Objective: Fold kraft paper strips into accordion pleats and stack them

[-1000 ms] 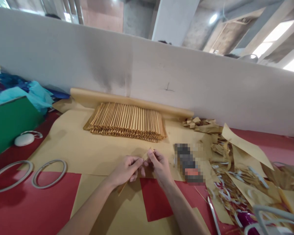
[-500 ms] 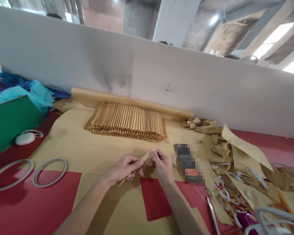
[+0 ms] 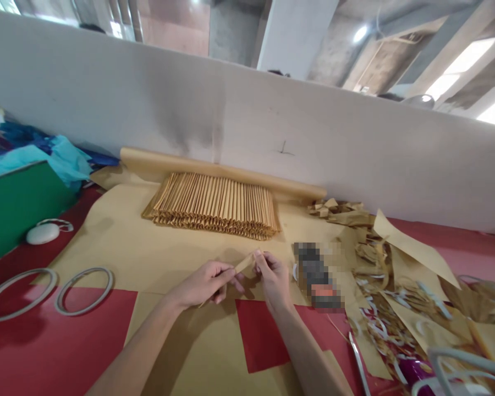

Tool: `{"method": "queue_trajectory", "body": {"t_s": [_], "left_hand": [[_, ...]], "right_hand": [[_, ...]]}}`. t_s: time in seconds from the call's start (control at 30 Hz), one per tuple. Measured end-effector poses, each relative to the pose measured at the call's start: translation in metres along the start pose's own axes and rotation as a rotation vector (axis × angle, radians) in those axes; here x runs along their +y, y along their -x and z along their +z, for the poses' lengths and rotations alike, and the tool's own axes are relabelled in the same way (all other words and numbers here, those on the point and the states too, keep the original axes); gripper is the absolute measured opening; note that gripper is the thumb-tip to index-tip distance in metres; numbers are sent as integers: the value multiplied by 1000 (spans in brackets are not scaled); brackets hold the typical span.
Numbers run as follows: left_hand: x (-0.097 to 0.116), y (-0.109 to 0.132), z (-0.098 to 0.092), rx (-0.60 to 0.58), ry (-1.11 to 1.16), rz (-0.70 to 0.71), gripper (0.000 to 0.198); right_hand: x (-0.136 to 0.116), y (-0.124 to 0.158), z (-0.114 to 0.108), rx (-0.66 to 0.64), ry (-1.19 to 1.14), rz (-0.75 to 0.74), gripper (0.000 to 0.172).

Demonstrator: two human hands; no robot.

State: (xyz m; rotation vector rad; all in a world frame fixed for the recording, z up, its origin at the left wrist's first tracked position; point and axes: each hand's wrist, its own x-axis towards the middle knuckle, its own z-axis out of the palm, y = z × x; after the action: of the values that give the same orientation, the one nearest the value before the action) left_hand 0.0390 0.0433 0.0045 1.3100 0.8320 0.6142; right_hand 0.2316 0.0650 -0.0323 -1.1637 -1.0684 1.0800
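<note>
Both the left hand (image 3: pixel 206 283) and right hand (image 3: pixel 274 278) pinch a folded paper strip (image 3: pixel 244 264) (blue tissue (image 3: pixel 66 158) tops green box (image 3: pixel 16 212)).

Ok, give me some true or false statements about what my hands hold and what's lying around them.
The left hand and the right hand both pinch one folded paper strip. True.
The stack of folded strips lies just in front of the paper roll. True.
Two rings lie right of the hands. False: the rings lie to the left, on red.
A green box sits at the right edge. False: the green box is at the left edge.
</note>
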Motion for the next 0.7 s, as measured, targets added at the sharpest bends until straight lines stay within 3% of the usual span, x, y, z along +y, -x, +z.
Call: {"method": "queue_trajectory", "body": {"t_s": [0.2,0.37,0.53,0.7], "left_hand": [[3,3,3,10,-22,28,50],[-2,0,5,84,-58,41,51],[-3,-2,9,119,-75,37,50],[-2,-4,13,152,-13,140,44]], "right_hand": [[-5,0,1,-8,-21,-2,52],[-5,4,4,-125,-83,108,50],[-1,7,6,-147,-33,89,52],[-3,8,8,-151,-10,89,53]]}}
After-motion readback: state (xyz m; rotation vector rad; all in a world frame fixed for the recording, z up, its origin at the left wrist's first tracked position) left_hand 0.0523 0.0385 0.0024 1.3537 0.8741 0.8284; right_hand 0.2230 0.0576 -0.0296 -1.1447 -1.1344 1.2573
